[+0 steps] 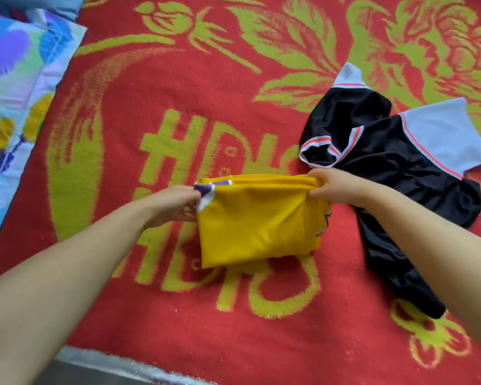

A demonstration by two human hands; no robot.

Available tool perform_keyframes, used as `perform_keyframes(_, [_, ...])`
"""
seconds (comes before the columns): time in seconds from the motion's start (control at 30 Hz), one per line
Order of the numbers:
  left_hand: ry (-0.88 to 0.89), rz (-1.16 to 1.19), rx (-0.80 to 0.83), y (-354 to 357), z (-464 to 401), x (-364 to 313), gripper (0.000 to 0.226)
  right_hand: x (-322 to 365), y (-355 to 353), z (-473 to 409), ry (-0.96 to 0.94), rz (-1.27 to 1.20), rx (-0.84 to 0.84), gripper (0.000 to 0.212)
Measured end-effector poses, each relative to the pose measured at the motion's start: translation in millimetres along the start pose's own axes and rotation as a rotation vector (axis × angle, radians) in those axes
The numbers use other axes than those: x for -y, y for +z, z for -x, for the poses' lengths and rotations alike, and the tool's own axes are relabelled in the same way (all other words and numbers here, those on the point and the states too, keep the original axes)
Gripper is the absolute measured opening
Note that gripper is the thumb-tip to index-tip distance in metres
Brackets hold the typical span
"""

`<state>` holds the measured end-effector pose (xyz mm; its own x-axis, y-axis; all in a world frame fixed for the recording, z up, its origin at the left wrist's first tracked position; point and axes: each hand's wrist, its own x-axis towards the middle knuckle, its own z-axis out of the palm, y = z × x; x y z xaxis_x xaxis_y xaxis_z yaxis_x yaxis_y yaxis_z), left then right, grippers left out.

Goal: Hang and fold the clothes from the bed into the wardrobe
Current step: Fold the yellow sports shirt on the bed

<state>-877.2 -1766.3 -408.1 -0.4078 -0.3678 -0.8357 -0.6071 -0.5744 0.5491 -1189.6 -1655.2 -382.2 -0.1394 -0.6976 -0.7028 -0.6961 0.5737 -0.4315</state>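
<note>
Over the red bed blanket (178, 315), our left hand (178, 204) and right hand (328, 186) each pinch an upper corner of the half-folded yellow garment (256, 220), held taut, likely to square its fold, beside a black garment (386, 173).

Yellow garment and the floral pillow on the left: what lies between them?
Head view: only bare red blanket lies between the yellow garment and the pillow, crossed by the left hand and forearm.

yellow garment (256, 218), black top (386, 168), red-and-green floral blanket (178, 93)
</note>
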Motion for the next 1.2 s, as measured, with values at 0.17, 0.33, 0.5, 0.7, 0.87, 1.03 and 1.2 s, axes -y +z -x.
perform_keyframes(0.17, [0.156,-0.438,-0.694,22,-42,0,0.048,18,40,-30,0.104,0.069,-0.613,0.051])
perform_keyframes(0.33, [0.545,-1.080,-0.723,101,-38,27,0.059,41,130,-17,-0.329,0.547,-0.490,0.053])
perform_keyframes(0.5, [0.432,-1.186,-0.703,92,-79,48,0.064,-13,114,-58,-0.122,0.534,-0.511,0.054])
perform_keyframes(0.7, [0.453,-1.209,-0.660,90,-89,54,0.064,-43,101,-60,0.085,0.412,-0.581,0.052])
perform_keyframes(0.87, [0.615,-1.179,-0.716,95,-62,59,0.062,-7,124,-23,-0.254,0.490,-0.623,0.052])
perform_keyframes(1.03, [0.517,-1.121,-0.715,95,-52,91,0.061,-35,141,-16,-0.187,0.499,-0.525,0.052])
perform_keyframes(1.2, [0.561,-1.244,-0.661,82,-43,95,0.073,-46,128,-6,-0.256,0.501,-0.464,0.063])
